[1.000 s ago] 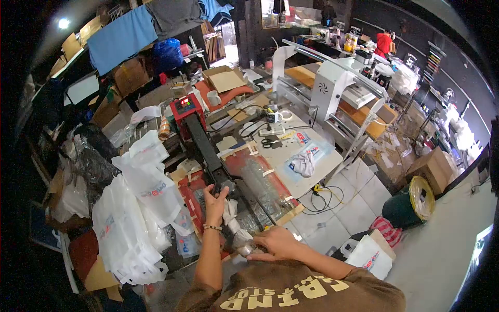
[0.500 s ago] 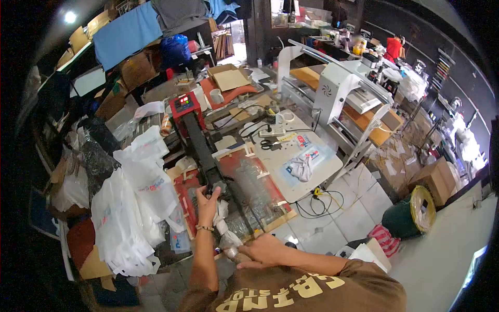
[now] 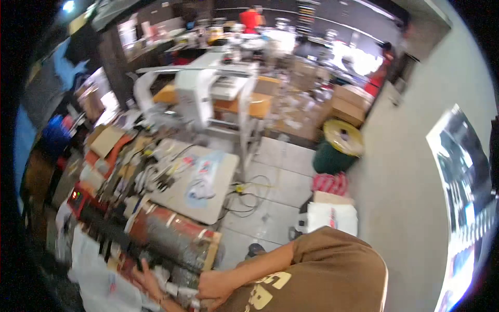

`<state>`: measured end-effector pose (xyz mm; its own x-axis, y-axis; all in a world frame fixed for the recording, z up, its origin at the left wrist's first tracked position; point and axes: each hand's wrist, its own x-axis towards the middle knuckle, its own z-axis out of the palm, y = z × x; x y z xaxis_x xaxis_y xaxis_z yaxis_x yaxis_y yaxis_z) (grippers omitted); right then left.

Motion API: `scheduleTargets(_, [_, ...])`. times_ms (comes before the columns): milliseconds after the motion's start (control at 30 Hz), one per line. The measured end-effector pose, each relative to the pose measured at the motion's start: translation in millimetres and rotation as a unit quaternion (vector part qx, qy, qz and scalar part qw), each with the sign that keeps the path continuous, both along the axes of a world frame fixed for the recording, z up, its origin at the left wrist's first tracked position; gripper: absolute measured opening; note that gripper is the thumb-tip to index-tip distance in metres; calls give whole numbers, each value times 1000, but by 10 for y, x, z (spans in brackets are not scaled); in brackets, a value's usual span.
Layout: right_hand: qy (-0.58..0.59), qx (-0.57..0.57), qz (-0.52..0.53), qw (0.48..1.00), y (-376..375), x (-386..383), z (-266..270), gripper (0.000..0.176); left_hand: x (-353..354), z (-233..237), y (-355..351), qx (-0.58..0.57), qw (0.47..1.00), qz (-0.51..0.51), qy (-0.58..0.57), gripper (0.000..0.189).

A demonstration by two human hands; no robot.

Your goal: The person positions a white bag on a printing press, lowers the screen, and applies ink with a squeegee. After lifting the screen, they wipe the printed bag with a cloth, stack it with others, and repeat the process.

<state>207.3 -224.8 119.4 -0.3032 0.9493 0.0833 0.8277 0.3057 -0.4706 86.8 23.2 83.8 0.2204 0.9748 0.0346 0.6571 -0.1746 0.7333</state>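
A long black press arm (image 3: 112, 229) runs toward me from a red control box (image 3: 78, 200) with a lit display. At its near end is a white-wrapped handle (image 3: 179, 287). My right hand (image 3: 217, 286) is closed at the handle's near end, its fingers curled under. Beside the arm's near end, on its left, my left hand (image 3: 149, 282) has its thumb and fingers apart; motion blur hides whether it touches the handle. Under the arm lies a red board (image 3: 150, 221) with a clear, wrinkled sheet over it. White printed plastic bags (image 3: 99, 270) lie left of my left hand.
Past the press stands a pale table (image 3: 221, 179) with a printed bag and cords. A white machine frame (image 3: 192, 99) rises behind it. Cables (image 3: 249, 200) trail over the tiled floor. At right are a green bin (image 3: 332, 156) and a wall (image 3: 400, 171). A person in red (image 3: 250, 21) is far off.
My view has swung to the right, so the press and both hands now appear lower and further left. The right hand stays closed at the handle; the wall and bin have come more into view.
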Motion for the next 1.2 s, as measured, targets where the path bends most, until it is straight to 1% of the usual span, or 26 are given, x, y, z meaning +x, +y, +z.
scheduleTargets(67, [-7,54,25,998,32,-29,-71,56,59,107,-76,2,1000,-23,-18,78])
scheduleTargets(100, [-6,53,10,999,15,-17,-43,56,77,162,-114,3,999,-35,-27,78])
scheduleTargets(133, [-14,55,14,998,7,-10,-13,50,-2,-111,89,22,1000,-7,-11,76])
scheduleTargets(167, [-22,57,23,998,3,2,1,45,-18,-167,159,21,1000,-14,-10,76])
scheduleTargets(267, [-10,63,26,998,110,-66,-189,39,-118,-338,353,9,1000,-24,-10,76])
scheduleTargets(333, [14,79,19,997,33,-69,-103,39,-142,-489,444,36,997,-35,-56,77])
scheduleTargets(367, [37,97,14,995,4,-69,-52,45,-151,-502,465,36,997,-35,-55,77])
scheduleTargets(400, [38,96,15,995,11,-77,-60,45,-158,-512,486,17,997,-39,-60,78])
scheduleTargets(467, [49,79,2,996,22,-88,-73,48,-112,-344,407,-3,997,-42,-67,78])
scheduleTargets(533, [52,68,7,996,11,-76,-34,47,-71,-97,227,-39,998,-35,-16,76])
scheduleTargets(567, [56,57,11,997,4,-70,-3,45,-45,-99,189,-39,999,-34,-17,76])
scheduleTargets(600, [56,58,12,997,-7,-67,32,45,-19,-111,167,126,990,-61,-11,74])
scheduleTargets(667, [60,52,4,997,-17,-61,88,44,48,23,44,290,953,-84,-4,72])
scheduleTargets(700, [63,53,5,997,4,-84,65,44,54,137,-27,154,987,-32,10,71])
scheduleTargets(733, [57,52,12,997,14,-69,10,44,92,204,-73,14,1000,20,19,69])
scheduleTargets(767, [51,52,19,997,23,-59,-24,44,62,75,7,15,1000,21,17,69])
scheduleTargets(833, [51,52,25,997,29,-53,-62,43,-63,-312,272,84,995,-24,-43,67])
scheduleTargets(867, [50,50,30,997,30,-54,-85,43,-94,-333,335,84,995,-24,-43,67])
scheduleTargets(900, [50,51,31,997,58,-65,-179,43,-121,-355,390,15,998,-35,-49,67])
scheduleTargets(933, [26,60,29,997,102,-70,-222,37,-132,-345,412,-54,996,-46,-53,67])
scheduleTargets(967, [0,70,28,997,137,-58,-259,37,-120,-355,403,-52,996,-45,-55,67])
scheduleTargets(1000, [3,73,29,997,131,-95,-297,37,-146,-359,378,-34,996,-48,-66,67])
scheduleTargets(1033, [31,60,34,997,62,-63,-125,37,-144,-371,364,-16,996,-50,-79,68])
scheduleTargets(1067, [58,47,38,997,25,-28,-27,43,-140,-394,381,-14,995,-49,-81,68])
scheduleTargets(1133, [69,61,32,995,32,-36,-64,43,-142,-405,393,37,998,-46,-26,72])
scheduleTargets(1200, [83,73,24,994,16,-52,-89,43,-127,-373,334,23,998,-39,-37,75])
